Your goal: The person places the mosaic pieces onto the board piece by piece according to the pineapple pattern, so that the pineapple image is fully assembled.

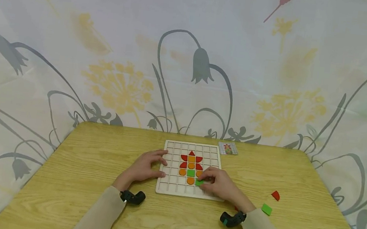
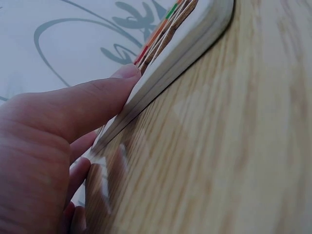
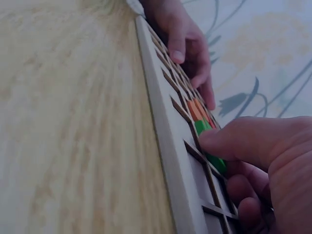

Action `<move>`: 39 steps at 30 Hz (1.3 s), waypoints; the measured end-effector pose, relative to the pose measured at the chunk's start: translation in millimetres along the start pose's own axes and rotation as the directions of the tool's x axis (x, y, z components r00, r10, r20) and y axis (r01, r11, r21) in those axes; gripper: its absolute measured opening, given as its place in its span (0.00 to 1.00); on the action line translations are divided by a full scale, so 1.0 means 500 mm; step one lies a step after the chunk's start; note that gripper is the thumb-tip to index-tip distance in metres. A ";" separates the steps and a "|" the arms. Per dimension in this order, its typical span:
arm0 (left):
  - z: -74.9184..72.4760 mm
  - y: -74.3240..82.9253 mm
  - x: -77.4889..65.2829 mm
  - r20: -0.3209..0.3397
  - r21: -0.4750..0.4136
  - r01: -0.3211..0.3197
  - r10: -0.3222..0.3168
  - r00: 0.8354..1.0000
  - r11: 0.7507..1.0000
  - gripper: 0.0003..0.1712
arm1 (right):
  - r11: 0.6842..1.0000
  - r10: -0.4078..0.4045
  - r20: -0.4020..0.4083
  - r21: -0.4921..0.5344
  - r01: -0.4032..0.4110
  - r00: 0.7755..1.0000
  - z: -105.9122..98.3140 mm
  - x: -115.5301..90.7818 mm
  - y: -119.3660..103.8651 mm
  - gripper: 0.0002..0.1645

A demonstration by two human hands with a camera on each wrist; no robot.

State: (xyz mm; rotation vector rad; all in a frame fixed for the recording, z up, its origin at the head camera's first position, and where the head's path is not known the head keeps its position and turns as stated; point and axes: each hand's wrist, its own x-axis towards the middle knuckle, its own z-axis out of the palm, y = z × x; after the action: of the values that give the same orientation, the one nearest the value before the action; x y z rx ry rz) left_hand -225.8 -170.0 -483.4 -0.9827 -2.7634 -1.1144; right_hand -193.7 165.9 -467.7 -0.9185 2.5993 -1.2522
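Observation:
A white gridded board (image 1: 175,187) lies on the table, bearing red, orange and green pieces set in its squares. My right hand (image 1: 219,184) is over its right part, thumb and index finger pinching a green tile (image 1: 199,183) at a square beside an orange disc (image 1: 190,181). In the right wrist view the thumb covers part of this green tile (image 3: 200,126). My left hand (image 1: 145,166) rests at the board's left edge with fingers loosely spread. Its thumb (image 2: 97,100) touches the rim in the left wrist view.
Behind the board's right corner lies a card (image 1: 228,148) with a picture of a similar pattern. To the right on the wooden table (image 1: 117,216) are a red quarter-round piece (image 1: 275,195) and a green tile (image 1: 266,209). Another red piece (image 1: 236,208) is mostly hidden by the right wrist.

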 end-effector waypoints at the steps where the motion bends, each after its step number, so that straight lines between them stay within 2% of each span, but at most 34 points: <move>1: 0.000 0.001 0.000 0.000 -0.002 0.004 -0.004 1.000 1.000 0.15 | 1.000 0.005 0.006 0.014 -0.005 1.000 0.000 0.001 0.001 0.07; 11: -0.001 0.005 0.000 0.001 0.001 0.008 -0.008 1.000 1.000 0.15 | 0.995 0.048 0.045 0.087 -0.052 0.998 -0.005 0.005 0.008 0.07; 13: -0.002 0.005 0.000 0.002 0.001 0.010 -0.010 1.000 1.000 0.15 | 0.994 0.054 0.048 0.092 -0.059 0.997 -0.010 0.003 -0.013 0.08; 17: -0.002 0.005 0.000 0.002 0.000 0.007 -0.007 1.000 1.000 0.15 | 0.994 0.068 0.040 0.082 -0.071 0.997 -0.008 0.002 -0.019 0.08; 22: 0.000 0.002 0.001 0.004 0.003 0.013 -0.013 1.000 1.000 0.14 | 0.994 0.069 0.035 0.085 -0.071 0.997 -0.002 0.003 0.009 0.07; 31: 0.000 0.002 0.001 0.006 0.004 0.008 -0.008 1.000 1.000 0.14 | 0.991 0.076 0.034 0.109 -0.080 0.997 -0.003 0.000 0.002 0.06; 39: 0.000 0.002 0.001 0.001 -0.013 -0.006 0.006 1.000 1.000 0.15 | 0.990 0.060 -0.028 0.129 -0.056 0.998 -0.021 -0.003 0.011 0.07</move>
State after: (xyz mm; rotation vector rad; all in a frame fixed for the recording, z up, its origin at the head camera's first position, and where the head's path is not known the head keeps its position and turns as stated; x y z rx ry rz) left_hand -225.7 -169.0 -482.4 -0.9925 -2.7551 -1.1329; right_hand -198.8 176.5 -465.2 -0.8010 2.5148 -1.4101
